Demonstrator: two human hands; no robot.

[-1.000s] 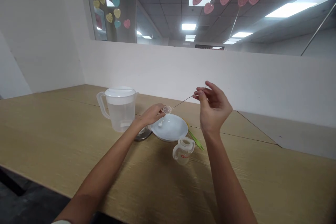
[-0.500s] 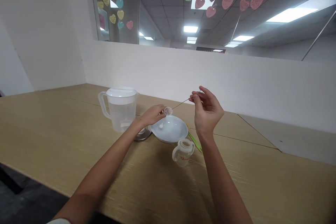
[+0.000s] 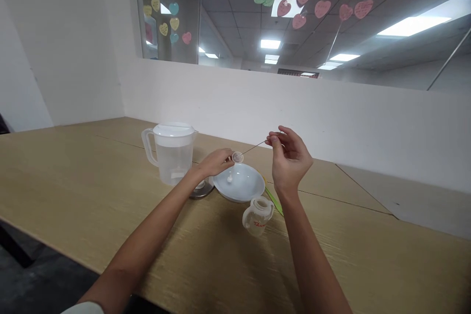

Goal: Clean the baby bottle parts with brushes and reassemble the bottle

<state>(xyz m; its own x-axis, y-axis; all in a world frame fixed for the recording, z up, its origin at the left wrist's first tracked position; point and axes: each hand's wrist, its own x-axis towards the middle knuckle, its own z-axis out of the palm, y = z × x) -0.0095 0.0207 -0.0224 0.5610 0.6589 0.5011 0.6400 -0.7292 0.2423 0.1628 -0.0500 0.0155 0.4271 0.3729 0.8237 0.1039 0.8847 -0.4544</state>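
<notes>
My left hand [image 3: 218, 162] is closed on a small clear round piece [image 3: 237, 157], its open ring facing me, above the rim of a white bowl [image 3: 247, 184]. Between the fingertips of my right hand [image 3: 292, 157] is a thin wire rod [image 3: 254, 147]. The rod slants down to the left and its far end reaches the mouth of the round piece; how deep it goes I cannot tell. In the bowl, below my left hand, shows a small white thing [image 3: 230, 178]. In front of the bowl stands a clear two-handled bottle [image 3: 256, 221] with red lettering and an open top.
A lidded clear pitcher [image 3: 172, 157] stands left of the bowl. Partly behind my left wrist lies a round metal-rimmed object [image 3: 201, 191]. A green utensil [image 3: 274, 200] pokes out right of the bowl. The white wall [image 3: 228, 93] rises behind the table [image 3: 206, 265].
The whole view has shifted slightly, with the scene a little further right and down. Both hands keep their grips; the rod and round piece stay nearly in the same relation.
</notes>
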